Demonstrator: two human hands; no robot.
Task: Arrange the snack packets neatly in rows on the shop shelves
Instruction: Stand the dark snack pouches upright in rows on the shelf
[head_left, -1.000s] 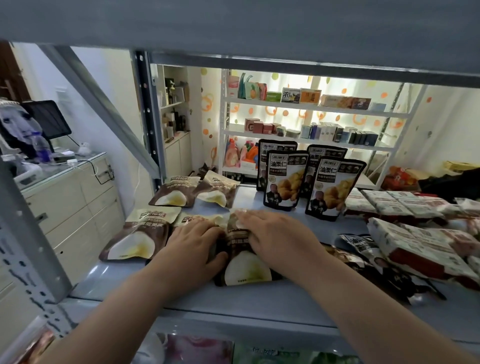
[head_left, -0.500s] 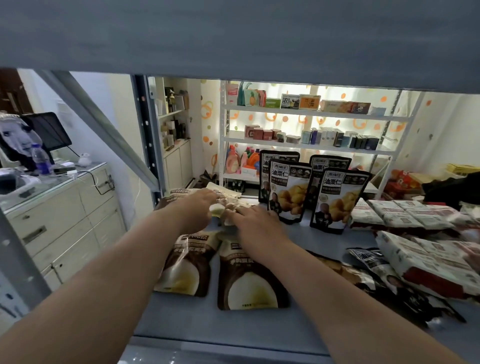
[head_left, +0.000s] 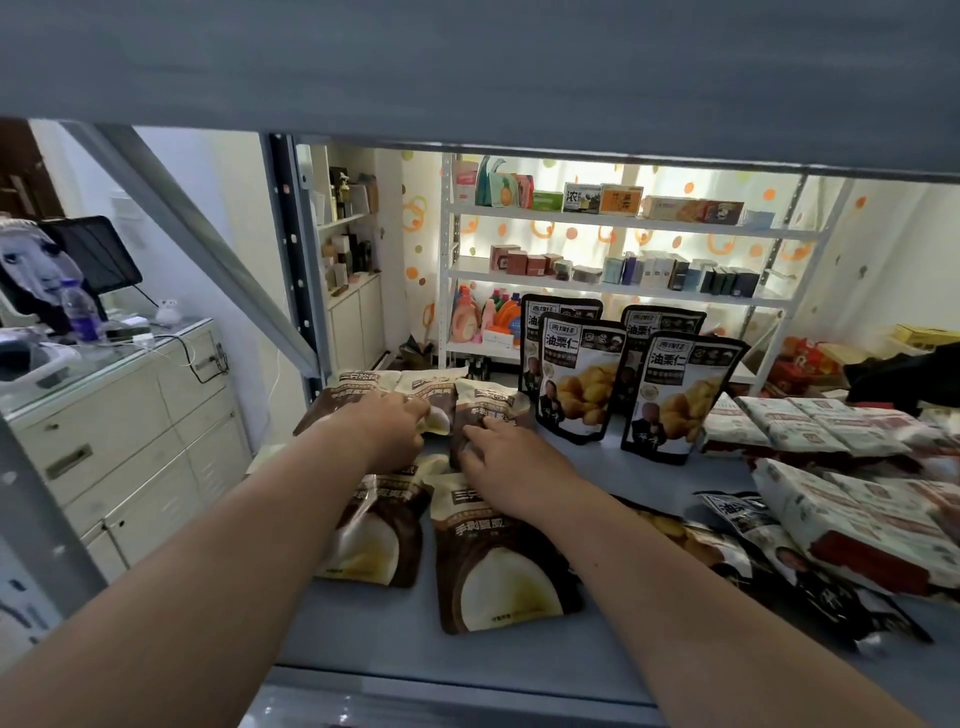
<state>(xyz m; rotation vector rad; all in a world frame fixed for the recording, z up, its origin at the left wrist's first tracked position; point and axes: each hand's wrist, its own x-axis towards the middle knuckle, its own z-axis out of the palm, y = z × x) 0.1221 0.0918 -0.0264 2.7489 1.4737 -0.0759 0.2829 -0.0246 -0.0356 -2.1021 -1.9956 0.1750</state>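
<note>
My left hand (head_left: 387, 426) and right hand (head_left: 506, 467) lie mid-frame, fingers loosely spread, pressing flat on the back row of brown packets (head_left: 488, 410) without gripping. On the shelf (head_left: 374, 639) I count five brown packets: three behind, two in front (head_left: 498, 561). Four black pouches (head_left: 670, 400) stand upright, right of centre.

I read large white characters 油栗仁 on two upright black chestnut pouches (head_left: 577, 375) standing on the grey shelf (head_left: 597, 670). A brown flat packet (head_left: 498, 561) showed 手剥, remaining print blurred.
</note>
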